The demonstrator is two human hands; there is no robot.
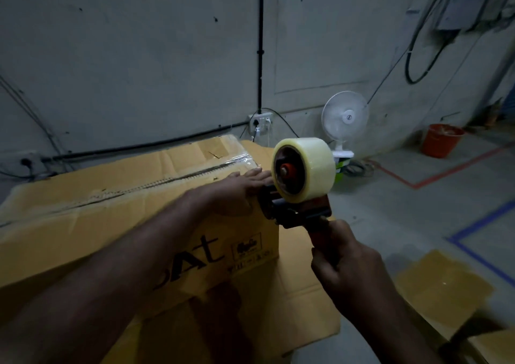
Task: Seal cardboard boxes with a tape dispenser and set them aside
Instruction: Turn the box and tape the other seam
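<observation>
Sealing barely begun: left hand (237,188) lies flat with straight fingers on the box (111,218). Right hand (342,255) grips the dispenser (301,185), just beyond the left fingertips (257,172). Seam (139,189) looks mostly untaped; box not yet set aside.

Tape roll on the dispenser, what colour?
Pale yellowish, see-through tape roll round the dispenser's orange-red hub; the head view shows it best.

Two bare forearms, bare left hand (237,192), bare right hand (345,263)

Dim, underexposed wide-angle view; edges bow, foreground arms blurred, corners fall dark.
</observation>
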